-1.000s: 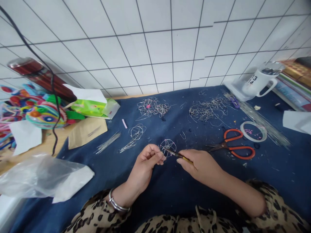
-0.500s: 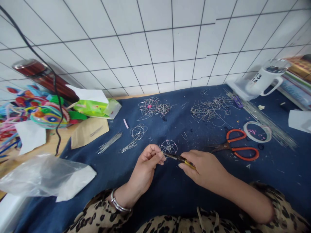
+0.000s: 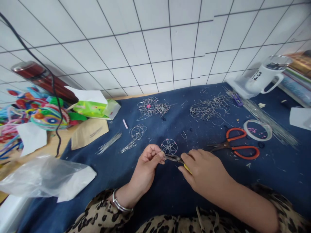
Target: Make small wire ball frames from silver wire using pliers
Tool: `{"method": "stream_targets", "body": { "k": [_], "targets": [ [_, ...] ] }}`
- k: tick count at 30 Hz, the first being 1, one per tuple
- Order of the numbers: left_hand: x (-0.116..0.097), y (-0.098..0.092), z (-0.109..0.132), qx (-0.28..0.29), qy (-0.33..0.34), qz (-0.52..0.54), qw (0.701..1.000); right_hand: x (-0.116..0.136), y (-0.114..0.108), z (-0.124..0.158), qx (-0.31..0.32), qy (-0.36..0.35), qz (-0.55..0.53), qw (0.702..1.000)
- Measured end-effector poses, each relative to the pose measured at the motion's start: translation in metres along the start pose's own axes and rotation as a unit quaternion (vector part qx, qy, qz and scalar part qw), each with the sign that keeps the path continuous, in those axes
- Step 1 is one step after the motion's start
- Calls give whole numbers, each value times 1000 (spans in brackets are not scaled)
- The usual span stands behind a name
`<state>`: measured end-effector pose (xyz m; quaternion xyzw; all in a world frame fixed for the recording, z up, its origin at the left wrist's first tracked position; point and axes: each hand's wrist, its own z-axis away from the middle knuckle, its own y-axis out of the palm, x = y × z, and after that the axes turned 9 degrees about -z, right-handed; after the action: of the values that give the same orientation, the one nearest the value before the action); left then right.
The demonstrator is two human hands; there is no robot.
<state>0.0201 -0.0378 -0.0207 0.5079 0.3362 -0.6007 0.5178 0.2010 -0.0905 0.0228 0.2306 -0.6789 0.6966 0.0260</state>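
My left hand [image 3: 149, 165] pinches the near edge of a round wire piece [image 3: 169, 146], a hoop with a star of crossing wires and small pink beads on its rim. My right hand [image 3: 206, 171] is closed around the yellow handles of a pair of pliers [image 3: 173, 157]. Their dark jaws point left and meet the wire beside my left fingertips. Whether the jaws grip the wire is too small to tell. Just beyond my right hand lie scissors [image 3: 233, 144] with orange handles.
Wire tangles [image 3: 211, 108] and a similar wire hoop [image 3: 138, 132] lie on the blue cloth. A round dish [image 3: 258, 130] with pink beads sits right, near long straight wires [image 3: 272, 121]. A white mug [image 3: 264, 79] stands back right; a plastic bag [image 3: 46, 176] lies left.
The pliers have turned a little and their jaws show broader now. My right hand has rolled slightly with them. My left hand keeps its pinch on the wire piece.
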Motion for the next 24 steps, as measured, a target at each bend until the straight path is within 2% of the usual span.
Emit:
{"method": "stream_targets", "body": {
  "k": [12, 24],
  "targets": [
    [-1, 1, 0, -19, -12, 21, 1000, 9, 3, 1, -56, -21, 66, 996],
    [0, 3, 1, -16, -19, 31, 999, 11, 3, 4, -57, -40, 114, 991]
  ]
}}
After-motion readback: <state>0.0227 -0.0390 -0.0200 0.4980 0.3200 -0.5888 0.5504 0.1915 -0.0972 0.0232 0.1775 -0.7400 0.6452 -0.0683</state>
